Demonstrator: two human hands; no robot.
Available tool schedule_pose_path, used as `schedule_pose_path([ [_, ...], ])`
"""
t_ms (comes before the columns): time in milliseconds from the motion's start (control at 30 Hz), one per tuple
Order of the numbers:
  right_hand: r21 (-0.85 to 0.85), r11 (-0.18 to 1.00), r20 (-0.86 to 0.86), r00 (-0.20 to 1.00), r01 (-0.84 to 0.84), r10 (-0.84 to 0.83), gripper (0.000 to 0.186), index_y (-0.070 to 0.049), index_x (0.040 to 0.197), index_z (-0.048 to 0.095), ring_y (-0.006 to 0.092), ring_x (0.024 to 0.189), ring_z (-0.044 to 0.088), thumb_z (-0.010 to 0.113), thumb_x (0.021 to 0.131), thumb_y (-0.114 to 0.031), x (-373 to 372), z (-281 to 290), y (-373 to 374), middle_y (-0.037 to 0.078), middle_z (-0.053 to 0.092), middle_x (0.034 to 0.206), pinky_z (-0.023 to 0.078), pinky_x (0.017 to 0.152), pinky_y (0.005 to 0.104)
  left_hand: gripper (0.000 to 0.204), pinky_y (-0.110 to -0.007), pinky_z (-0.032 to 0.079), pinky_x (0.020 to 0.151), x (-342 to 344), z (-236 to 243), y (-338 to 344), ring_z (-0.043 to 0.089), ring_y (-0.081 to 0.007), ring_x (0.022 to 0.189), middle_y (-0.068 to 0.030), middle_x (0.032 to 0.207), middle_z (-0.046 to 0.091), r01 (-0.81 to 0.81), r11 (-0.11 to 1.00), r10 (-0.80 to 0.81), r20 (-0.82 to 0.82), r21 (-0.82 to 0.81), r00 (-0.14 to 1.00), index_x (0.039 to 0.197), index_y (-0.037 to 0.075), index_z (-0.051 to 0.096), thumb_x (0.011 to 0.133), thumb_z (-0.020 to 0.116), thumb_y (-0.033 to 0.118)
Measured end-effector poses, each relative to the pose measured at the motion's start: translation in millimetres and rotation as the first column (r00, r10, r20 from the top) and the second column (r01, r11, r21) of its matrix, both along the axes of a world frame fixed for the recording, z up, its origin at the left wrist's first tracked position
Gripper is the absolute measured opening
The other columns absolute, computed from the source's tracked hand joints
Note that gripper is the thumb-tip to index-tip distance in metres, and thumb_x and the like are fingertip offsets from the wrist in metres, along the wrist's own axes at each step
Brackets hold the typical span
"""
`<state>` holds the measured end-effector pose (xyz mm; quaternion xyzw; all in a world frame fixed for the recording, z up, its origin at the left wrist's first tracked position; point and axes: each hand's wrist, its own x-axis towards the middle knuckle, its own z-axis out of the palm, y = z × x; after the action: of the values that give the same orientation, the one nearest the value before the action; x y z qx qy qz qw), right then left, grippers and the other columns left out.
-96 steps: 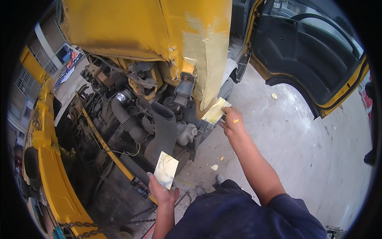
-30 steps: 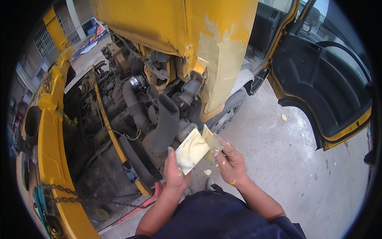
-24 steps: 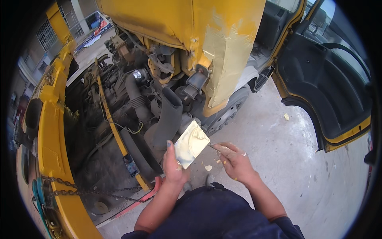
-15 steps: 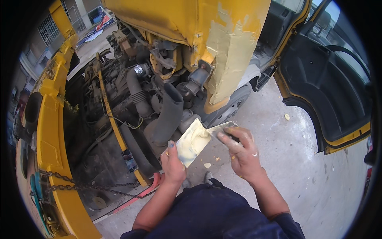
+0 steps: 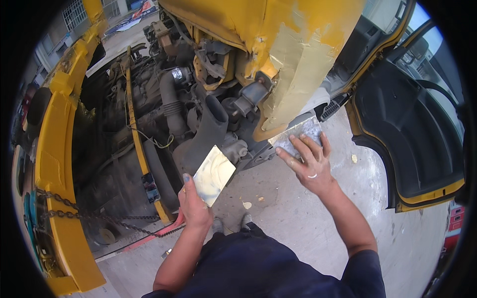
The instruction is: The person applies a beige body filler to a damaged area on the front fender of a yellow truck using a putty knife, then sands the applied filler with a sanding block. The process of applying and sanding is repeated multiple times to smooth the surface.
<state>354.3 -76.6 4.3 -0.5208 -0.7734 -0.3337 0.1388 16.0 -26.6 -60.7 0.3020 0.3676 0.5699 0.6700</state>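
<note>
My left hand [image 5: 196, 204] grips a flat board [image 5: 213, 175] smeared with cream-coloured filler paste, thumb along its edge. In my right hand [image 5: 313, 166] is a wide metal putty scraper [image 5: 299, 135], with my fingers spread across its blade. That scraper lies at the lower end of the yellow cab's corner [image 5: 278, 130]; whether its edge touches the surface I cannot tell. A broad layer of pale filler [image 5: 298, 69] covers the corner panel above it, with uneven edges over the yellow paint.
Left of me lies an exposed engine bay with a black air duct [image 5: 201, 134], a yellow beam [image 5: 59, 149] and a rusty chain [image 5: 99, 217]. At right the cab door [image 5: 407, 134] hangs open. Dried filler bits [image 5: 247, 205] spot the concrete floor [image 5: 367, 238].
My right hand has moved the scraper from the board up and right to the cab corner. The board in my left hand has shifted slightly left and down in view.
</note>
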Motion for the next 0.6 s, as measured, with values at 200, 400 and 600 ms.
schedule_pose_path([
  [200, 0.033, 0.984, 0.319, 0.935, -0.174, 0.155, 0.051, -0.035, 0.152, 0.074, 0.0180, 0.155, 0.050, 0.074, 0.101, -0.033, 51, 13, 50, -0.005, 0.062, 0.164, 0.024, 0.141, 0.0572, 0.068, -0.040, 0.059, 0.109, 1, -15, -20, 0.078, -0.0261, 0.123, -0.0197, 0.137, 0.078, -0.029, 0.991, 0.028, -0.015, -0.129, 1.000, 0.142, -0.011, 0.066, 0.124, 0.046, 0.051],
  [400, 0.036, 0.956, 0.491, 0.838, -0.293, 0.238, 0.051, -0.037, 0.152, 0.075, 0.0191, 0.157, 0.049, 0.072, 0.102, -0.027, 69, 27, 77, -0.005, 0.063, 0.165, 0.024, 0.140, 0.0537, 0.067, -0.042, 0.060, 0.109, 3, -38, -33, 0.078, -0.0263, 0.123, -0.0192, 0.137, 0.077, -0.036, 0.980, 0.042, 0.028, -0.194, 0.999, 0.144, -0.011, 0.065, 0.124, 0.047, 0.051],
  [600, 0.045, 0.954, 0.506, 0.830, -0.298, 0.235, 0.049, -0.030, 0.150, 0.075, 0.0149, 0.157, 0.048, 0.073, 0.102, -0.032, 83, 21, 95, -0.009, 0.058, 0.169, 0.021, 0.142, 0.0515, 0.063, -0.040, 0.061, 0.110, 7, -48, -44, 0.080, -0.0266, 0.120, -0.0193, 0.134, 0.079, -0.110, 0.960, 0.122, 0.034, -0.258, 0.992, 0.139, -0.013, 0.067, 0.124, 0.049, 0.046],
])
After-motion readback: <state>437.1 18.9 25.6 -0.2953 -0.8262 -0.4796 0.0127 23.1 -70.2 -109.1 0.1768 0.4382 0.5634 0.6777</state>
